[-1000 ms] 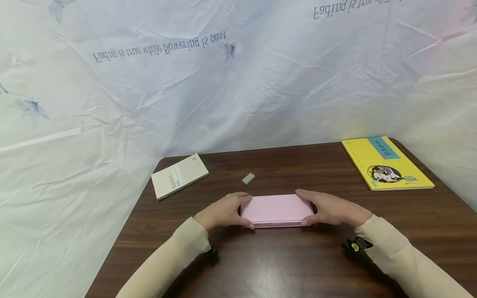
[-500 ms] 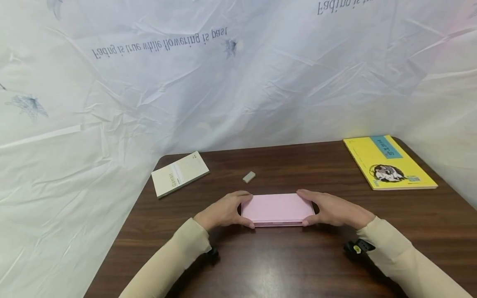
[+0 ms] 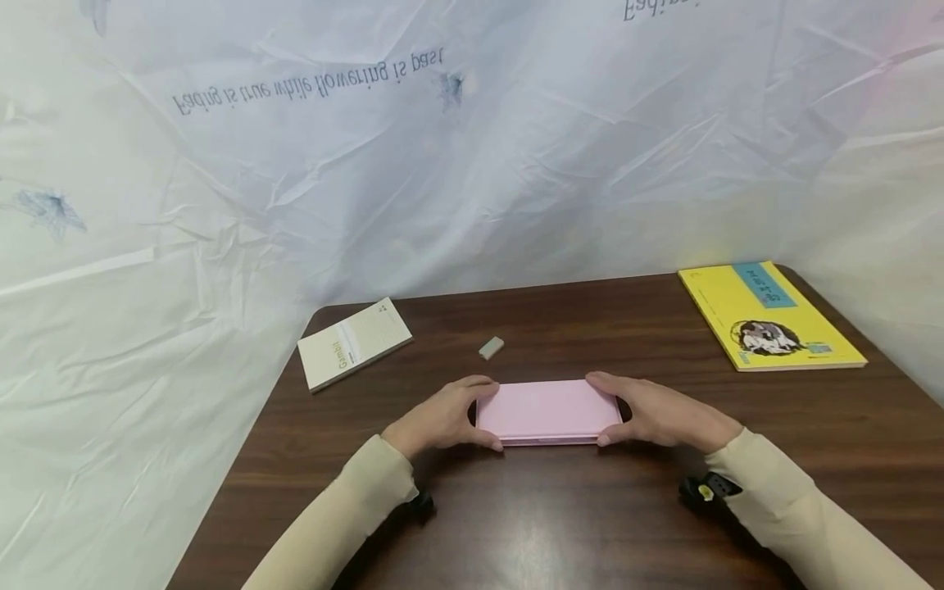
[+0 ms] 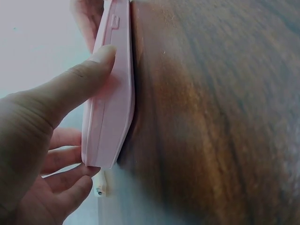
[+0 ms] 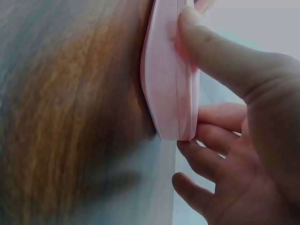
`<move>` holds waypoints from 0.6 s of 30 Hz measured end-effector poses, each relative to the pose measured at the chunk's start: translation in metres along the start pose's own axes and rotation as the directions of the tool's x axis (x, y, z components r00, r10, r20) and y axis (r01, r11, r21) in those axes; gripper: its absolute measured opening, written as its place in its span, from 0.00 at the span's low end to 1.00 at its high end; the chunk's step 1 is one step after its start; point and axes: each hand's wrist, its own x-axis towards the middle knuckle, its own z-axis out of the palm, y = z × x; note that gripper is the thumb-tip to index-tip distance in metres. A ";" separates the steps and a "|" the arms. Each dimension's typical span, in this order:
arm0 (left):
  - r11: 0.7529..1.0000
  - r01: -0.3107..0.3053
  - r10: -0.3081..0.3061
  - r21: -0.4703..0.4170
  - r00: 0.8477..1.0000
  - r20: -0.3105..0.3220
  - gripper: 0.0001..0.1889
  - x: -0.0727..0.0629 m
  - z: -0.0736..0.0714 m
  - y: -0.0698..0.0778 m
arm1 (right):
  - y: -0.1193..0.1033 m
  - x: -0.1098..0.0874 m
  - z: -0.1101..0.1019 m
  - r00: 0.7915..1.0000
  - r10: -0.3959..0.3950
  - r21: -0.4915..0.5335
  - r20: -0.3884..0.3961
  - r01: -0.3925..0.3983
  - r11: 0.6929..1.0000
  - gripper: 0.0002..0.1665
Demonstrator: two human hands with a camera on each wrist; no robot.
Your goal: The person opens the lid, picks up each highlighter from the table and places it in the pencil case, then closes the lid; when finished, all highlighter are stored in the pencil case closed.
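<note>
A flat pink pencil case lies closed on the brown table, long side across the head view. My left hand grips its left end, thumb on the near long side and fingers round the far corner. The right hand holds the opposite end in the same manner. A small latch shows on the near side in the left wrist view. In the right wrist view the thumb presses the case's side, and the lower fingers spread at its end. The palms hide little of the lid.
Behind the case lies a small grey-white block, like an eraser. A cream notepad marked "Gambit" is at the table's back left. A yellow book lies back right. White printed sheeting hangs behind.
Both hands keep their hold on the pencil case, which stays in place. The head view has shifted slightly; nothing else has visibly moved.
</note>
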 end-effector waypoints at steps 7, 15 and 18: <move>1.000 0.009 -0.009 0.010 1.000 0.000 0.51 -0.003 0.001 -0.001 | 0.000 0.001 0.004 1.000 -0.007 -0.002 0.005 0.007 1.000 0.61; 1.000 -0.004 0.003 0.031 1.000 0.016 0.51 -0.006 -0.002 0.000 | -0.001 0.001 0.002 1.000 -0.007 -0.010 0.003 0.007 1.000 0.59; 0.999 -0.008 0.008 0.033 1.000 0.009 0.49 -0.005 -0.008 -0.001 | -0.001 0.002 -0.002 1.000 -0.018 -0.038 -0.015 0.017 0.999 0.56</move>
